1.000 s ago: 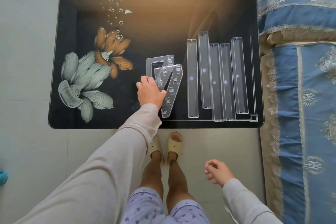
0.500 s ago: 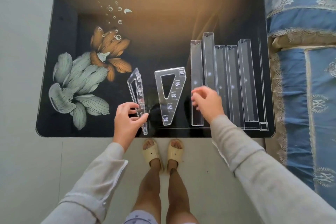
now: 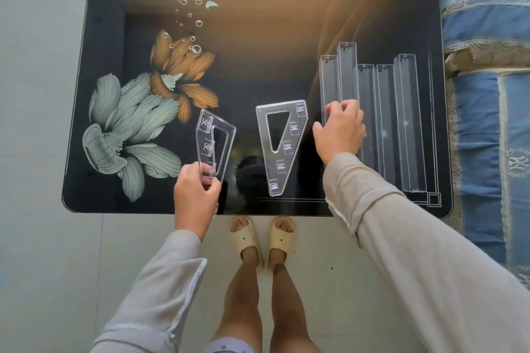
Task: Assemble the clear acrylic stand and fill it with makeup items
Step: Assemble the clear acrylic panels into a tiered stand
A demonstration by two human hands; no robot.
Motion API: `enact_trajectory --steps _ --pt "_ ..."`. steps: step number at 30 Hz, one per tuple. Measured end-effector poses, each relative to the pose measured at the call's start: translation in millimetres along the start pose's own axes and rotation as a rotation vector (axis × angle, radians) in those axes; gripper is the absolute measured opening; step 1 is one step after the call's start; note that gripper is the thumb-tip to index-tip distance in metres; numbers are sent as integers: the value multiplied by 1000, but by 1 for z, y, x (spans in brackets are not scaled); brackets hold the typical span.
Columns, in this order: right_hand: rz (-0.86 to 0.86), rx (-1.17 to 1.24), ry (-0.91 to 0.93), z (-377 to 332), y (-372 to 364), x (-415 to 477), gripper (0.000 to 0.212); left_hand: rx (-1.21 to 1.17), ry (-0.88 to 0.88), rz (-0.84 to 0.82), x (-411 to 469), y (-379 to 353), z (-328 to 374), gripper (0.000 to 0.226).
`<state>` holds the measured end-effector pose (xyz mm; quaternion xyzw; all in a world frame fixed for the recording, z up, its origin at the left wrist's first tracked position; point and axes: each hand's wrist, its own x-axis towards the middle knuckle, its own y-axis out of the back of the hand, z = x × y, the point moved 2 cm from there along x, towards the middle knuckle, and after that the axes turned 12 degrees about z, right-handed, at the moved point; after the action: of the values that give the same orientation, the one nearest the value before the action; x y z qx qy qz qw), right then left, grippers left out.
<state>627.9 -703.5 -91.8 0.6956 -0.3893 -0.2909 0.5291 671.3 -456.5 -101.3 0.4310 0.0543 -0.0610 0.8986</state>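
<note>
**A:** What is the left hand [image 3: 198, 189] doing?

**B:** Its fingers [image 3: 187, 178] are clamping on the narrow near end of a clear panel [image 3: 213, 140], with the thumb on one face and the other fingers on the opposite face. The panel is being held at a tilt rather than lying flat. Its wide end is pointing away from the fingers, toward the flower print on the desk [image 3: 258, 51].

**A:** And the right hand [image 3: 339, 135]?

**B:** Its fingers [image 3: 344, 107] are curling over the leftmost strip [image 3: 328, 83] of a row of five clear strips, and the thumb is pressing that strip's left edge. So the fingers are closing on it. They are also lying across the second strip [image 3: 347, 71], and I cannot tell whether that one is being gripped too.

**A:** What is lying between the two sets of fingers?

**B:** A second panel [image 3: 282, 146] is lying flat on the desk, wide end away and narrow tip toward the near edge. It is just left of the right thumb, and neither hand is touching it.

**A:** And beyond the right fingers?

**B:** The three other strips [image 3: 407, 123] are lying side by side, parallel, running away from the person. A blue bed cover [image 3: 487, 94] is showing past the desk's right edge.
</note>
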Motion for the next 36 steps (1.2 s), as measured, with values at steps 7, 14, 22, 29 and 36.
enact_trajectory --steps 7,14,22,29,36 --pt "7 -38 -8 3 -3 2 17 128 81 22 0 2 -4 17" --pt "131 78 -28 -9 5 -19 15 36 76 -25 -2 12 -7 34" --pt "-159 420 278 -22 23 -70 3 -56 166 -81 9 19 -7 29" --pt "-370 338 420 -22 15 -106 56 -159 236 -143 18 20 -12 24" --pt "-375 143 647 -17 18 -106 48 -84 91 -146 33 19 2 28"
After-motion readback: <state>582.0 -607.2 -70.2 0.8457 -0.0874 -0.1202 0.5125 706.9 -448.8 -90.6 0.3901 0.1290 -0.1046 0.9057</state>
